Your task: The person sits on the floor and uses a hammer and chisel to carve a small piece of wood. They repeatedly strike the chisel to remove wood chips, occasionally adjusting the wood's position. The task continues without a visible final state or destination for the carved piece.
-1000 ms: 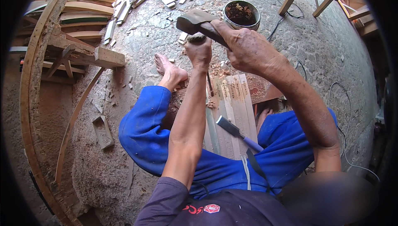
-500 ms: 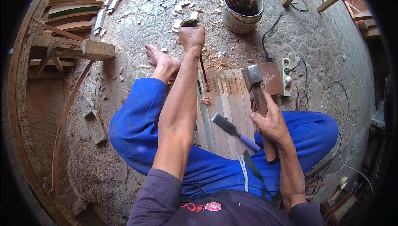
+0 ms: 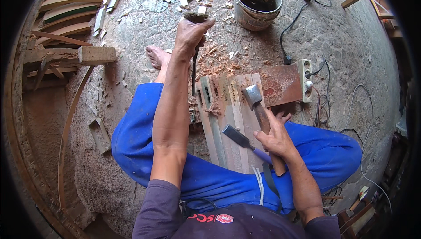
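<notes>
Long wooden boards lie side by side on the floor between the person's legs, near ends at the lap; they are pale pink to grey-green, with dark slots cut near the far ends; a round, stained bucket stands beyond them, to the right. A hammer with a grey metal head and brown wooden handle slants over the boards' right side, head pointing away; a slim dark chisel with a rough, battered top hangs nearly upright at their left edge, and whether its tip touches wood cannot be told; a broad-bladed chisel with a purple handle lies across the boards; reddish shavings sit on the slotted part.

The left arm reaches straight forward, the left hand having its fingers wrapped round the slim chisel, thumb jutting right; the right hand, low by the right thigh, has its fingers curled about the hammer's handle.
</notes>
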Demonstrator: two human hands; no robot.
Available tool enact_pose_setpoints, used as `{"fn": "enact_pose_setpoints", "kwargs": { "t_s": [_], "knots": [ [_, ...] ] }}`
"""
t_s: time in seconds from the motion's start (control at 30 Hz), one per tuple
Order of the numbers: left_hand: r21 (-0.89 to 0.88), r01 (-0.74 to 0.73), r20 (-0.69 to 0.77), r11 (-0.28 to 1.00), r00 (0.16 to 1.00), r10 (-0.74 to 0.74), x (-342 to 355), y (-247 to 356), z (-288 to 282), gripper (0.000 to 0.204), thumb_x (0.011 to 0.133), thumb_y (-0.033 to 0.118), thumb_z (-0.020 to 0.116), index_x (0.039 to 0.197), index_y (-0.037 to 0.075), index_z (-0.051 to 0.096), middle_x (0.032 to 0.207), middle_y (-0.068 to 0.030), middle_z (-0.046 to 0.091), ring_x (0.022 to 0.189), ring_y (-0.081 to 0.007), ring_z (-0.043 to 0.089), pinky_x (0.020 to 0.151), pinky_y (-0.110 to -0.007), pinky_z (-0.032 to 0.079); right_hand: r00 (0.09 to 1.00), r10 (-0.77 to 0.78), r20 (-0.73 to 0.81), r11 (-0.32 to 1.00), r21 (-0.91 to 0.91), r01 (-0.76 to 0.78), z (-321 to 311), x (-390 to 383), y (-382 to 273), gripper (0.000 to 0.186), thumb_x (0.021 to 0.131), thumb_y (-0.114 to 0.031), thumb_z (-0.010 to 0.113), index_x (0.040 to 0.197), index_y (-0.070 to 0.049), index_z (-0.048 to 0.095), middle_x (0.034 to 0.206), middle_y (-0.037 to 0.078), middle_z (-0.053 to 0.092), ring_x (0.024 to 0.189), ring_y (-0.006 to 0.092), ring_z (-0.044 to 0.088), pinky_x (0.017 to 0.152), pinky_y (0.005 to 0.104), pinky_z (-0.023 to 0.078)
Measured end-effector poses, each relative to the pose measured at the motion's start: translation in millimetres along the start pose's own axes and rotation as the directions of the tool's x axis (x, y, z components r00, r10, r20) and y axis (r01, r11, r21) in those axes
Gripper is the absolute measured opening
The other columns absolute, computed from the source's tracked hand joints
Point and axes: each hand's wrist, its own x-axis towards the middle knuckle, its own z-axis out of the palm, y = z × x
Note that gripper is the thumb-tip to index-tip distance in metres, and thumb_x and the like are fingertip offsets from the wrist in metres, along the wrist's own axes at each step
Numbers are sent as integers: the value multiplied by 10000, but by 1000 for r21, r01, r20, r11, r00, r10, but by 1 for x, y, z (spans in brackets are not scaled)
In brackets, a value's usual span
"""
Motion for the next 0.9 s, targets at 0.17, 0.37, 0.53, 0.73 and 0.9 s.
{"fn": "enact_pose_setpoints", "kwargs": {
  "t_s": [0.17, 0.37, 0.53, 0.73, 0.9],
  "knots": [
    [-404, -191, -67, 894, 982, 179, -86, 72, -11, 244, 879, 200, 830, 929, 38, 655, 690, -46, 617, 519, -109, 558, 468, -257, 450, 996, 88, 25, 989, 121, -90, 0, 1, -10, 761, 868, -81, 678, 1549, -76, 338, 764, 41, 571, 504, 111, 541, 457, 299, 466],
    [-386, -147, 25, 911, 985, 170, -141, 28, 22, 283, 885, 225, 845, 805, 48, 639, 610, -7, 594, 505, -87, 553, 452, -266, 433, 998, 58, 33, 991, 117, -61, 8, 4, -11, 770, 865, -100, 688, 1548, -73, 333, 747, 34, 567, 495, 111, 539, 446, 305, 468],
    [403, -585, -491, 704, 511, 706, -119, 12, 22, 278, 896, 200, 830, 827, 33, 619, 719, -15, 651, 634, -120, 598, 595, -301, 493, 997, 77, -7, 993, 90, -76, 4, 2, -5, 754, 860, -123, 700, 1533, -80, 363, 745, 30, 571, 497, 116, 547, 444, 319, 485],
    [53, -640, -367, 767, 701, 611, -132, 56, 6, 245, 860, 161, 862, 861, 42, 648, 745, 8, 664, 672, -102, 587, 641, -286, 490, 997, 78, 2, 989, 124, -78, 6, -4, -22, 744, 856, -149, 711, 1524, -93, 387, 745, 23, 564, 508, 117, 555, 449, 319, 494],
    [-245, -321, -20, 915, 945, 326, -137, 34, 11, 277, 862, 225, 867, 784, 36, 680, 695, -2, 661, 625, -80, 572, 605, -302, 502, 996, 83, 24, 988, 126, -86, 7, -1, -16, 769, 866, -148, 711, 1544, -90, 352, 738, 21, 563, 509, 113, 550, 451, 313, 492]
  ]
}}
